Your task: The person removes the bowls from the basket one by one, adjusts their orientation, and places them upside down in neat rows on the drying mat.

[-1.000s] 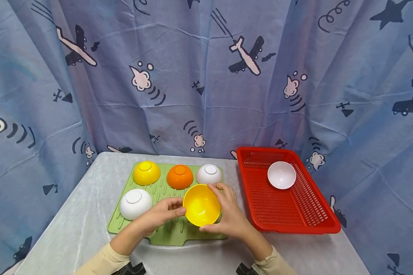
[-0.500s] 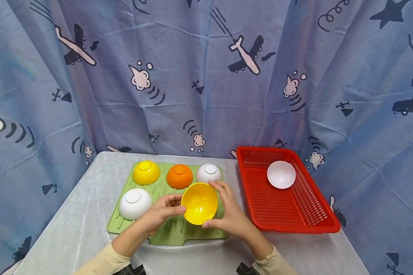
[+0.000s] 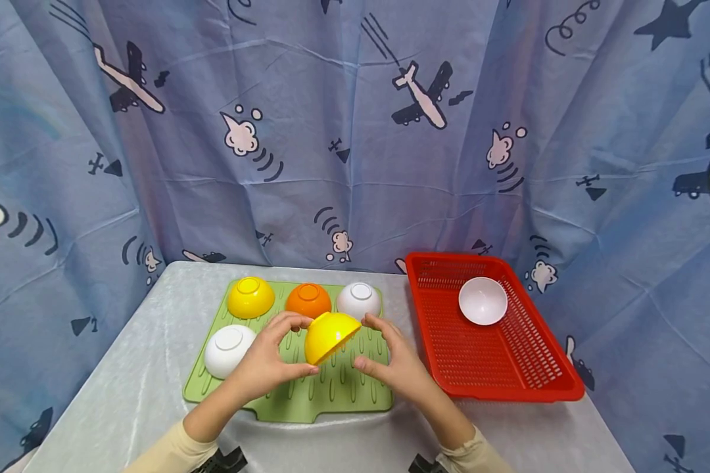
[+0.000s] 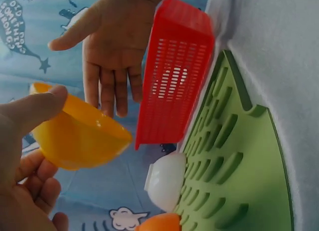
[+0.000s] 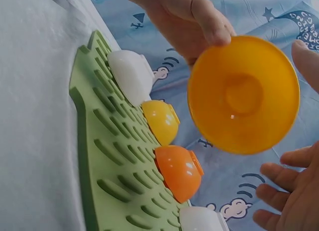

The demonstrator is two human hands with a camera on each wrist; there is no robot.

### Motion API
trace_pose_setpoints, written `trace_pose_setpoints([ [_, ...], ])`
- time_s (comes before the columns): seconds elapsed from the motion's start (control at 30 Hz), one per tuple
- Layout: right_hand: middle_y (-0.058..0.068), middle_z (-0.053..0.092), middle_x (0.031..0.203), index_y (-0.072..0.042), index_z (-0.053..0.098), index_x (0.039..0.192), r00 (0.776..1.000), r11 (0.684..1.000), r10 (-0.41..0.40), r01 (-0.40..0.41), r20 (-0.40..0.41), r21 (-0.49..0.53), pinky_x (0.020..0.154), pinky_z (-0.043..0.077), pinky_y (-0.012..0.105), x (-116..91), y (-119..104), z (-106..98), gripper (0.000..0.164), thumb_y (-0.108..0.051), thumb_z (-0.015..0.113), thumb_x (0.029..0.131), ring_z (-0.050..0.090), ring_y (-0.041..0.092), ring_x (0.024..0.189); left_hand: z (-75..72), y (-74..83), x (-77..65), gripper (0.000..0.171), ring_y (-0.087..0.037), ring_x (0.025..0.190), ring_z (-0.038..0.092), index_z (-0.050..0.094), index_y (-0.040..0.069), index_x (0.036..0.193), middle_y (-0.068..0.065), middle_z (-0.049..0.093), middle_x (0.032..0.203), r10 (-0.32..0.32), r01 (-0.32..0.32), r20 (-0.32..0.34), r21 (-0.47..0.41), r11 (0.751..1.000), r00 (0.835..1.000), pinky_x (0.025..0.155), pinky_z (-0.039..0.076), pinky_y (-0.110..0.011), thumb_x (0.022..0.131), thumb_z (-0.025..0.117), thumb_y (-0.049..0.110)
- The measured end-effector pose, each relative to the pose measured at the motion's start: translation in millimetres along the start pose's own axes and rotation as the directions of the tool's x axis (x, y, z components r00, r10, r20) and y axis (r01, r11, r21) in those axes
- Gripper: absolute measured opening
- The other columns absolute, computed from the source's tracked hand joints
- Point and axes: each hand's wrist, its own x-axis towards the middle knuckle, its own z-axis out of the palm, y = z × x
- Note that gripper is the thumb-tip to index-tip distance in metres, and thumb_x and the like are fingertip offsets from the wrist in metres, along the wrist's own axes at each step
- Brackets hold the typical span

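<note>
My left hand [image 3: 269, 358] holds a yellow bowl [image 3: 332, 334] above the green ribbed drying mat [image 3: 331, 404]. Its thumb lies on the rim and the fingers reach round the outside. The bowl is tilted, base up, its mouth facing down and to the right. In the right wrist view the inside of this yellow bowl [image 5: 244, 91] shows. Spread fingers of my right hand [image 3: 399, 364] stand beside the bowl's right side, apart from it and holding nothing. Behind the held bowl, an orange bowl [image 3: 308, 299] sits upside down on the mat, partly covered.
Also upside down on the mat are another yellow bowl [image 3: 251, 299], a white bowl [image 3: 359, 300] at the back right and a larger white bowl [image 3: 227, 351] at the left. A red basket [image 3: 434, 355] stands at the right, with a white bowl [image 3: 483, 301] inside, mouth up.
The yellow bowl has turned from mouth toward the camera to mouth downward, shifting slightly left. My right hand has let go of it; my left hand has moved up and grips it alone.
</note>
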Motion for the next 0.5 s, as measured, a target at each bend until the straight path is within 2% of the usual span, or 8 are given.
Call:
trace_pose_setpoints([
  [0.2, 0.009, 0.053, 0.149, -0.014, 0.046, 0.153, 0.993, 0.992, 0.116, -0.116, 0.008, -0.045, 0.111, 0.033, 0.068, -2.2, -2.3, 9.0, 0.086, -0.043, 0.084, 0.083, 0.047, 0.035, 0.14, 3.4, 1.9, -0.6, 0.077, -0.015, 0.124, 0.046, 0.063, 0.024, 0.13, 0.01, 0.056, 0.132, 0.115, -0.116, 0.01, 0.105, 0.988, 0.993, 0.107, 0.036, -0.053, 0.063, 0.099, 0.023],
  [0.3, 0.01, 0.053, 0.149, -0.014, 0.047, 0.153, 0.99, 0.989, 0.139, -0.138, -0.002, -0.045, 0.11, 0.033, 0.07, -1.8, -2.7, 12.1, 0.085, -0.044, 0.085, 0.082, 0.047, 0.037, 0.139, 4.9, 2.9, -0.6, 0.077, -0.015, 0.121, 0.045, 0.062, 0.022, 0.13, 0.008, 0.056, 0.13, 0.172, -0.174, 0.026, 0.142, 0.975, 0.985, 0.106, 0.032, -0.053, 0.062, 0.1, 0.022],
  [0.5, 0.008, 0.058, 0.146, -0.017, 0.053, 0.148, 0.985, 0.986, 0.169, -0.169, -0.022, -0.009, 0.109, 0.034, 0.07, -1.1, -0.2, 17.0, 0.082, -0.046, 0.086, 0.079, 0.05, 0.035, 0.137, 7.0, 4.4, -2.2, 0.077, -0.016, 0.117, 0.046, 0.062, 0.02, 0.128, 0.007, 0.056, 0.127, 0.262, -0.264, 0.038, 0.199, 0.944, 0.964, 0.1, 0.033, -0.049, 0.061, 0.1, 0.023],
])
